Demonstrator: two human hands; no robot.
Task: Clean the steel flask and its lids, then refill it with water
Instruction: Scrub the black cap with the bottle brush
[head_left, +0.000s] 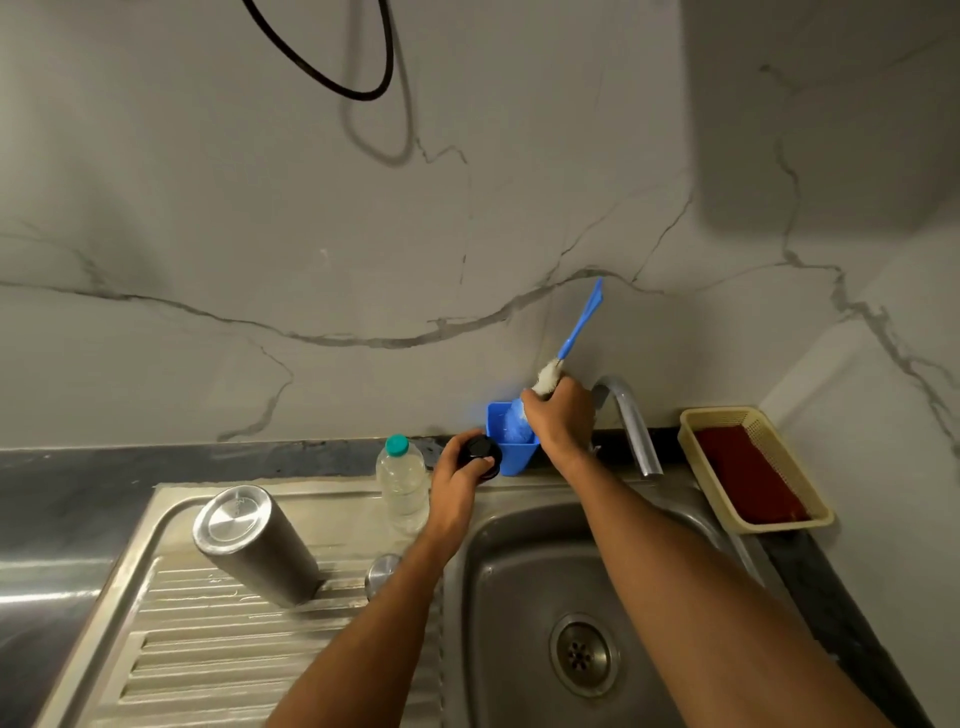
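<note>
While the steel flask (257, 545) stands upside down on the ribbed drainboard to the left of the sink basin (545, 571), the person's left hand (457, 480) curls round a black lid (480, 456), holding it just above the basin's back left corner. The right hand (561, 423) grips a blue bottle brush (576, 332) by its lower stem, beyond the basin's back rim, with the handle pointing up along the marble wall and the brush end dipped in a blue cup (511, 447). A small steel cap (383, 571) lies on the drainboard at the basin's left edge, partly hidden by the left forearm. A clear plastic bottle (402, 480) with a green cap stands left of the basin, and the tap (631, 421) arches over its back rim. Right of the basin sits a yellow basket (696, 421).
</note>
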